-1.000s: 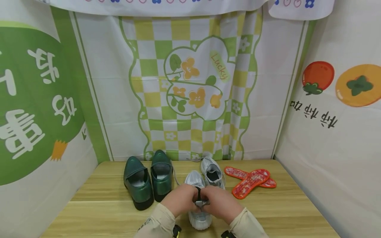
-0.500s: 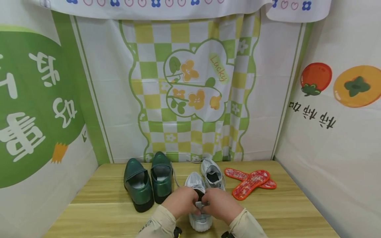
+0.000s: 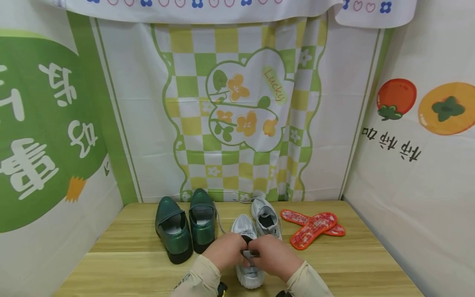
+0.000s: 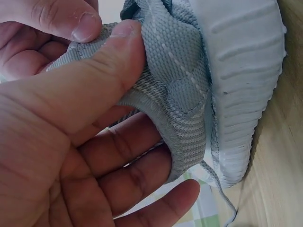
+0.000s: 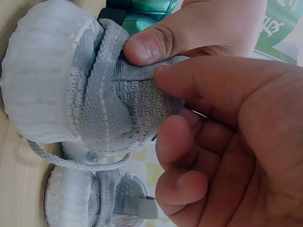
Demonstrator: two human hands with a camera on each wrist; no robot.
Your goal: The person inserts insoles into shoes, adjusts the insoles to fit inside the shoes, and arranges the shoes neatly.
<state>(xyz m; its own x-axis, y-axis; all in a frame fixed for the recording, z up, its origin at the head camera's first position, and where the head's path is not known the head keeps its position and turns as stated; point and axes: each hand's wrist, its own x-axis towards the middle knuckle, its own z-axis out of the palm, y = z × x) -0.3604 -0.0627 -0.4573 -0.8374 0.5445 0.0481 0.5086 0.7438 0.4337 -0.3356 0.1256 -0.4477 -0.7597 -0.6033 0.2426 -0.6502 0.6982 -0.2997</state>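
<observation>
A light grey knit sneaker [image 3: 250, 278] with a ribbed white sole stands on the wooden table, toe pointing away from me. My left hand [image 3: 228, 249] grips the collar, thumb on the outer knit [image 4: 173, 71] and several fingers inside the opening. On the other side, my right hand [image 3: 276, 256] pinches the collar edge between thumb and index finger, its other fingers loosely curled. Both thumbs are close together at the heel end of the collar [image 5: 142, 94]. The matching sneaker [image 3: 264, 216] stands just beyond, to the right, a lace trailing from it. Most of the shoe's opening is hidden behind my hands.
Two green loafers [image 3: 173, 233] stand to the left, toes toward the back. Two red patterned insoles [image 3: 313, 230] with orange edges lie crossed at the right. A checked cloth [image 3: 237, 165] hangs behind the wooden table [image 3: 349, 268], with printed fabric walls on both sides.
Both hands stay at the sneaker's collar, with small finger shifts around its edge. The shoes and insoles have not moved; the head view sways slightly.
</observation>
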